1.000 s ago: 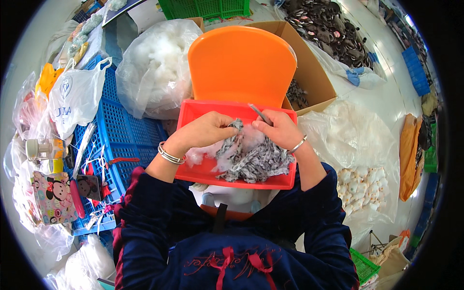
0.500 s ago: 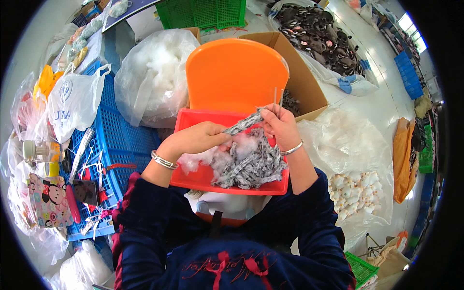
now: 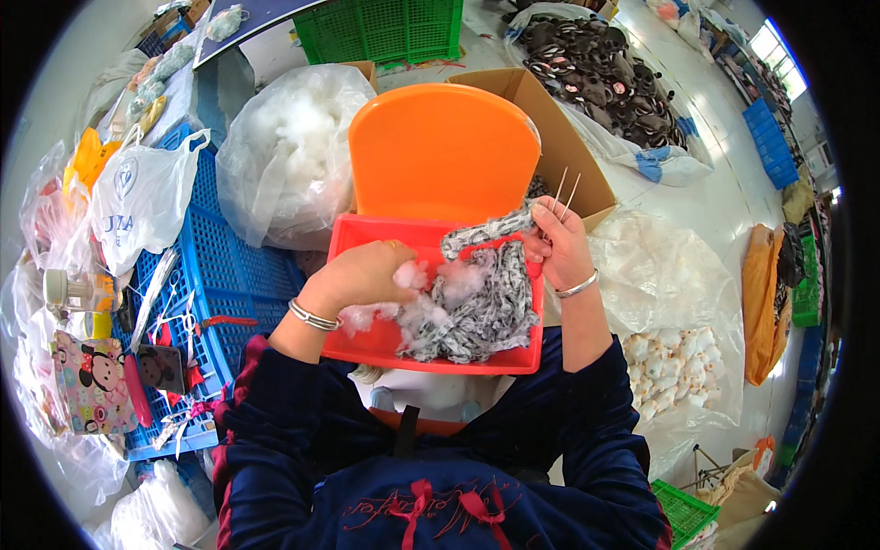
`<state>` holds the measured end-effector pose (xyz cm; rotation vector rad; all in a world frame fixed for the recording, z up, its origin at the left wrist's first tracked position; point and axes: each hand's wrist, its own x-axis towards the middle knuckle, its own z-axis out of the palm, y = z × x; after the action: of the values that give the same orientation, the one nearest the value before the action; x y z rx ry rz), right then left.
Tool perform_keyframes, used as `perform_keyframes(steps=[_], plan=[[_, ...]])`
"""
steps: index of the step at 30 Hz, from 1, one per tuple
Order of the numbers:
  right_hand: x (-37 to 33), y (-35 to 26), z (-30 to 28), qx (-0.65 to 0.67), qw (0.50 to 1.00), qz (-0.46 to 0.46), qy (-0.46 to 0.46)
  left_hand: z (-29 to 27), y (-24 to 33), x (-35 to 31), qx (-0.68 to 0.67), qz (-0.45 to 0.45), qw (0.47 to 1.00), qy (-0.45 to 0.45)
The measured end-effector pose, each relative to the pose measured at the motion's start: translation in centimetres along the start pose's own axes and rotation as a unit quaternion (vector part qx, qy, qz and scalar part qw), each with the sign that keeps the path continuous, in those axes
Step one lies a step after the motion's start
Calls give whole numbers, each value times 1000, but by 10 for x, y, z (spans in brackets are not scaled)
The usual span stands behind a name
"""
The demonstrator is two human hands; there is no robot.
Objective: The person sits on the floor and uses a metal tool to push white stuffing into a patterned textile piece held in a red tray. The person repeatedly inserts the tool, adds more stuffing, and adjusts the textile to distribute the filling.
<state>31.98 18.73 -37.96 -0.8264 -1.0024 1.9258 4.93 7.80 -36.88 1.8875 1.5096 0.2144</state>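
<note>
A red plastic tray point(image 3: 385, 341) rests on my lap and holds a heap of grey patterned fabric pieces point(image 3: 481, 312) and white stuffing point(image 3: 412, 275). My left hand point(image 3: 362, 275) is closed over a tuft of the white stuffing at the tray's left side. My right hand point(image 3: 555, 243) grips one grey patterned fabric strip point(image 3: 486, 234) together with thin metal tweezers point(image 3: 564, 191) that stick up past the tray's far edge. An orange chair back point(image 3: 440, 151) stands right behind the tray.
A clear bag of white stuffing point(image 3: 289, 156) sits at the far left of the chair. A cardboard box point(image 3: 568, 151) is behind on the right. Blue crates point(image 3: 220, 275) with scissors and tools lie at my left. A plastic sheet with small white toys point(image 3: 665, 371) lies at my right.
My right hand has lifted the grey strip and the tweezers higher and to the right. My left hand has shifted left onto the white stuffing.
</note>
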Motion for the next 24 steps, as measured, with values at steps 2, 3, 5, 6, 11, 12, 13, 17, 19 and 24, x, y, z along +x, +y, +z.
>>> perform_keyframes(steps=[2,3,5,6,11,12,13,17,19,24], plan=[[1,1,-2,-5,1000,6,-28,-2,-3,-2,-56,-1,997,54],[2,2,-4,-8,999,10,-45,-2,0,-2,-111,16,992,59],[3,4,-3,-22,997,16,-67,-1,12,2,-220,51,972,70],[3,5,0,-32,997,19,-75,0,12,5,-258,49,964,34],[3,5,27,14,999,18,-49,-2,24,6,-372,-12,928,1],[4,7,29,27,997,23,-61,0,25,8,-399,-18,917,18],[6,9,32,41,996,28,-73,4,23,10,-425,-24,904,34],[0,29,55,-25,990,89,-111,18,14,17,-414,-42,907,62],[4,35,53,-51,997,41,-46,12,22,13,-411,-22,911,32],[20,21,40,-40,999,-10,7,7,25,7,-230,-36,972,-17]])
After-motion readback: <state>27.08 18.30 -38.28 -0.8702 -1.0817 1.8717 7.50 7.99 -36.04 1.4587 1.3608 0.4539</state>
